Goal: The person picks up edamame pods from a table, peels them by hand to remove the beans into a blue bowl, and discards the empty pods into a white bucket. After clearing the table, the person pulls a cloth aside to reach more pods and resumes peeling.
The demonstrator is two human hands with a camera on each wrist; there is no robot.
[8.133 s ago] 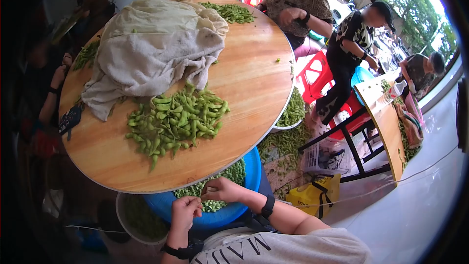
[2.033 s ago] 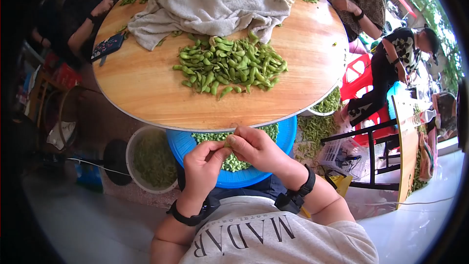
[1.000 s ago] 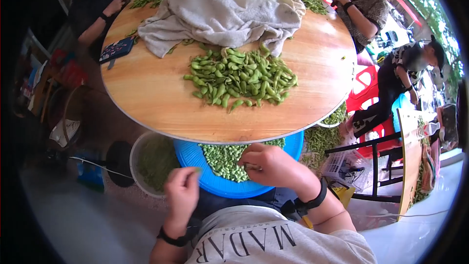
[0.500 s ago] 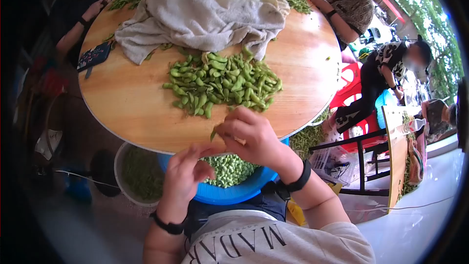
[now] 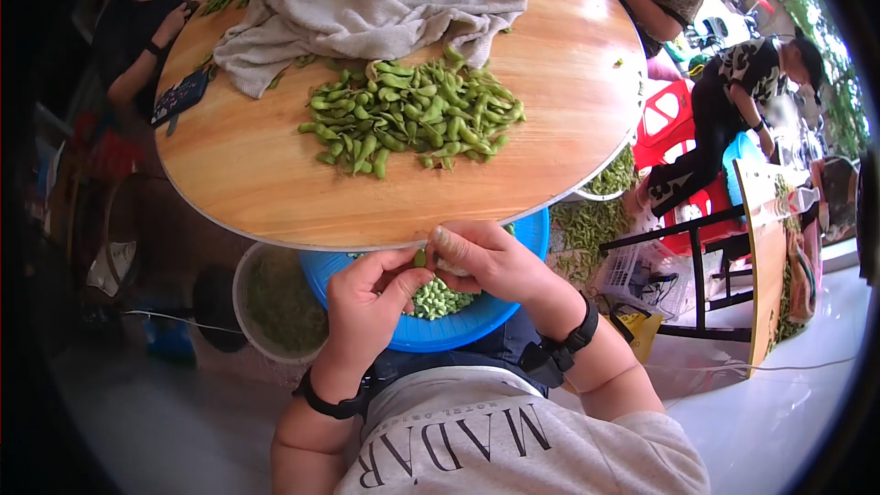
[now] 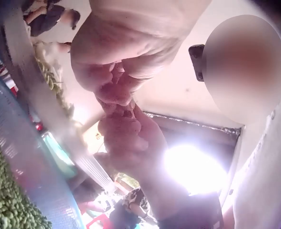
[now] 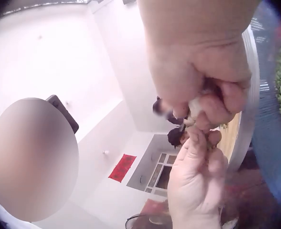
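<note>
In the head view the left hand pinches a green pod between thumb and finger. The right hand meets it fingertip to fingertip, its fingers curled round something pale that is partly hidden. Both hands are over a blue basin holding shelled beans, by the near edge of the round wooden table. A pile of green pods lies on the table. The right wrist view shows the two hands touching, with a pale piece in the right hand's grip.
A grey cloth covers a mound behind the pods. A dark phone-like item lies at the table's left. A white bucket stands left of the basin. Other people sit around, with a crate and pods on the floor at right.
Half a second ago the hands were slightly apart, the right one over the table edge with a pod. Now they meet over the basin, and the left hand pinches a pod.
</note>
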